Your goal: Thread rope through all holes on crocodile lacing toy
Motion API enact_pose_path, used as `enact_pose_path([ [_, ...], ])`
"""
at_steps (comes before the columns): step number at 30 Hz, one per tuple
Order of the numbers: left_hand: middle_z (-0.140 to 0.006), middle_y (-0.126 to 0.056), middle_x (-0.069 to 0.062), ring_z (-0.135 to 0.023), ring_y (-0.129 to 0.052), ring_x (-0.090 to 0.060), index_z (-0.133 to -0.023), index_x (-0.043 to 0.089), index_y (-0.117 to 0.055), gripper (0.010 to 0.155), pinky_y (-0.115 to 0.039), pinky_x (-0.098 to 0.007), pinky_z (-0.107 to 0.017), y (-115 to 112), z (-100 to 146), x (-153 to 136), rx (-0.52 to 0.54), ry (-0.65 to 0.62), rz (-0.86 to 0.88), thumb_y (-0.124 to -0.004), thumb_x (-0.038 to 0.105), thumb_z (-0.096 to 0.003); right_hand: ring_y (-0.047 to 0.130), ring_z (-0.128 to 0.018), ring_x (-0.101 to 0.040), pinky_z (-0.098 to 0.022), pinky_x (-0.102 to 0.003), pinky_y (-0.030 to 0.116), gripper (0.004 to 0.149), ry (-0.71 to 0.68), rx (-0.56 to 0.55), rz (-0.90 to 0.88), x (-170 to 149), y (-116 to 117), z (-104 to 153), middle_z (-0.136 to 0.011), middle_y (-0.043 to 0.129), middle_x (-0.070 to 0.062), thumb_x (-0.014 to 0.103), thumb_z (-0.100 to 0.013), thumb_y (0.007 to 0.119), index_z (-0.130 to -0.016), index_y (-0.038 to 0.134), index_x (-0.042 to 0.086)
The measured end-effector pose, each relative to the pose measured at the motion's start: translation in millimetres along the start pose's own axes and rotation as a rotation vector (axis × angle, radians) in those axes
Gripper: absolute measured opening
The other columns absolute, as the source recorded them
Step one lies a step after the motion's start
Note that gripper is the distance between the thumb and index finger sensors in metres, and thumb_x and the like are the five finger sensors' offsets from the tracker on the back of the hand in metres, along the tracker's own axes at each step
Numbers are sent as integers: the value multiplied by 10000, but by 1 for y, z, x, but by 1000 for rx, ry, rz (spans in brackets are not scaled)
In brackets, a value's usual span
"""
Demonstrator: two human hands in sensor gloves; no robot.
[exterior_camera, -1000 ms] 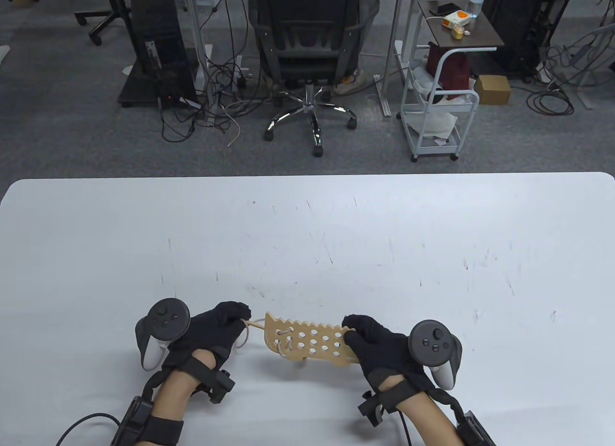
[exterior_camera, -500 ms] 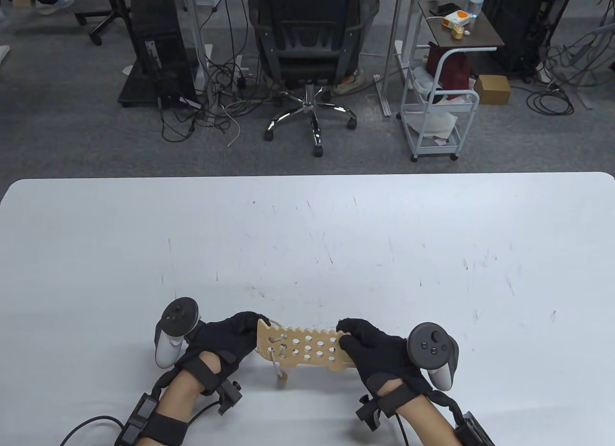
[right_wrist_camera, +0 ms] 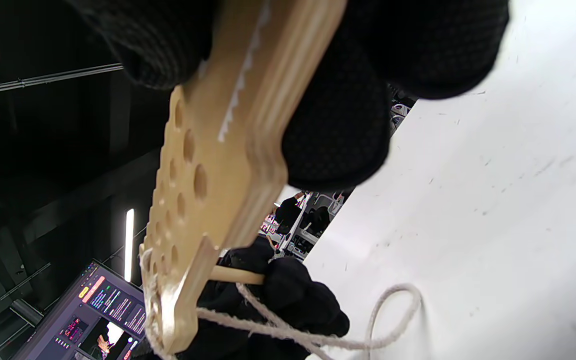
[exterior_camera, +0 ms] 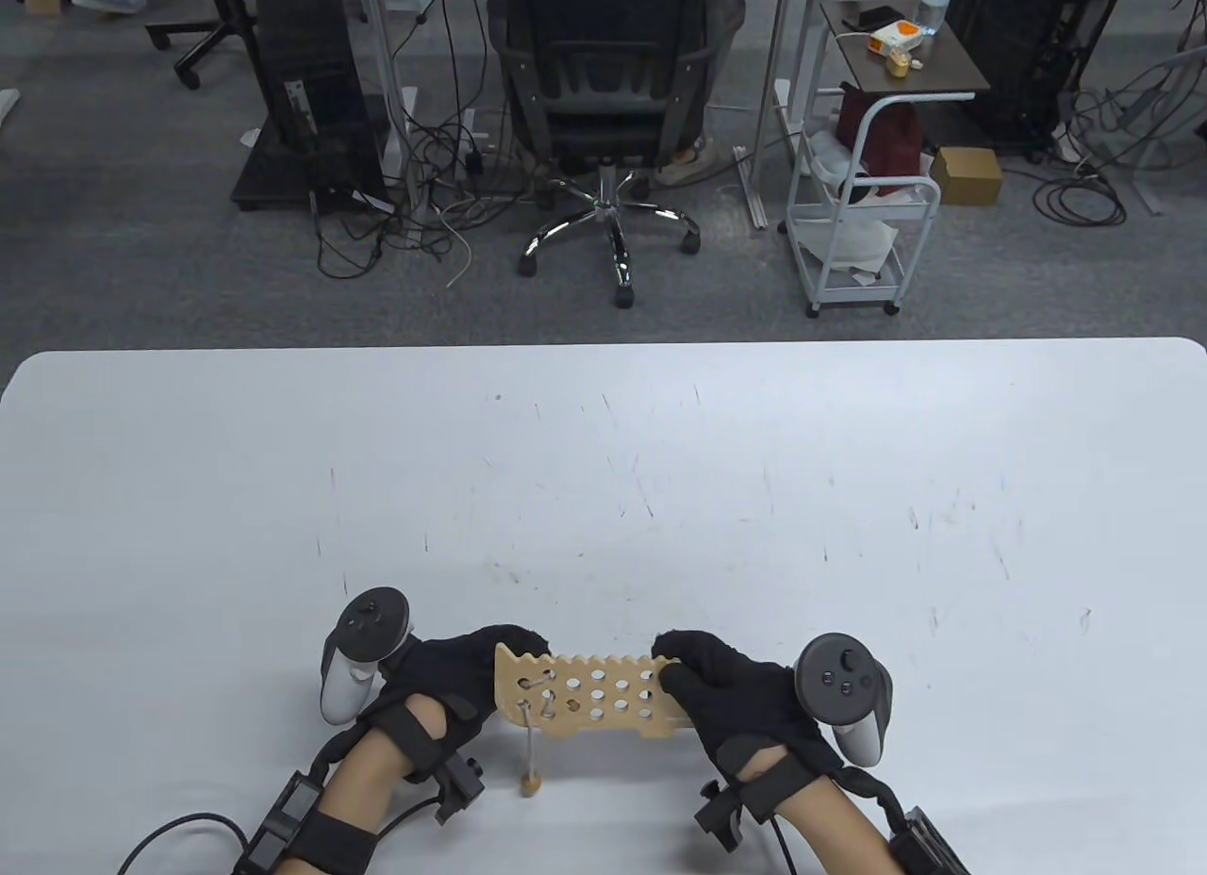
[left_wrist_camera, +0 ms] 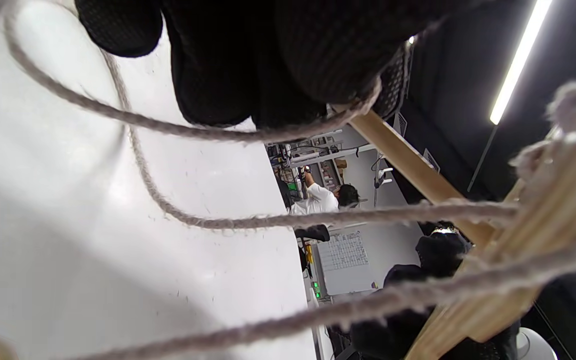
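- The crocodile lacing toy (exterior_camera: 583, 692), a pale wooden board with rows of round holes and a toothed upper edge, sits low in the table view, just left of centre, held above the white table (exterior_camera: 603, 460) between both hands.
- The right hand (exterior_camera: 726, 691) grips the toy's right end; in the right wrist view its gloved fingers (right_wrist_camera: 418, 45) and thumb are curled around the board's edge, clamping it.
- The left hand (exterior_camera: 453, 682) is at the toy's left end, partly behind the board. In the left wrist view its fingertips (left_wrist_camera: 278, 60) pinch a thin wooden stick (left_wrist_camera: 413, 170), apparently the rope's needle, though the close blur makes this uncertain.
- The rope (left_wrist_camera: 178, 130), a grey-beige cord, is laced through a few holes at the toy's left end; the other holes are open.
- One strand hangs straight down from the board's lower left edge, ending in a small wooden bead (exterior_camera: 531, 783) near the bottom of the table view, between the forearms.
- A slack loop of rope lies on the table in the lower right of the right wrist view.
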State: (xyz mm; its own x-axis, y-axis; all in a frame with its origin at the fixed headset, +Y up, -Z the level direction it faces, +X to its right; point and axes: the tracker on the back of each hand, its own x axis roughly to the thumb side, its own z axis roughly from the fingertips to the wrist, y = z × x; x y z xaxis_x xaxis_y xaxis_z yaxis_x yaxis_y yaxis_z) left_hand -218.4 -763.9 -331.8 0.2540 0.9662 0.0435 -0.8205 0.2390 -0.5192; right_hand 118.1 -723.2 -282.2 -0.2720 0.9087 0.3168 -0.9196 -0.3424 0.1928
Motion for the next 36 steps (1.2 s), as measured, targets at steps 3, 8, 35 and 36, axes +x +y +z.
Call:
enact_pose_path([
  [3,-845,-938,31,-842,-900,-275,-809,357,-903,415,-648,-549,-717,0,0,0,-2,-4,-5,-863,259,-408,1038,-415,-261,-415,-468,785,445,2,-1,-3,0,0,0,-654,968,-53,358,-460,766,-856,752,156],
  [8,-847,-953,39,-846,-911,-271,-830,331,-912,429,-657,-546,-715,-5,-1,-1,-45,-18,76,-866,243,-413,1038,-417,-260,-416,-469,785,445,6,-6,-3,0,1,0,-658,965,-54,357,-460,764,-857,750,155],
  [35,-1052,-795,-53,-904,-846,-328,-1092,336,-573,754,-613,-549,-744,-27,-1,-10,-265,-107,564,-645,694,-433,1039,-419,-256,-413,-469,786,447,60,-47,-36,-6,-4,-2,-658,964,-49,358,-463,754,-861,741,154],
  [36,-1053,-794,-52,-907,-844,-326,-1095,347,-560,759,-612,-549,-746,-29,-1,-9,-275,-112,557,-648,702,-430,1039,-420,-257,-413,-470,785,447,61,-48,-33,-6,-4,-2,-658,964,-52,358,-462,755,-861,740,155],
])
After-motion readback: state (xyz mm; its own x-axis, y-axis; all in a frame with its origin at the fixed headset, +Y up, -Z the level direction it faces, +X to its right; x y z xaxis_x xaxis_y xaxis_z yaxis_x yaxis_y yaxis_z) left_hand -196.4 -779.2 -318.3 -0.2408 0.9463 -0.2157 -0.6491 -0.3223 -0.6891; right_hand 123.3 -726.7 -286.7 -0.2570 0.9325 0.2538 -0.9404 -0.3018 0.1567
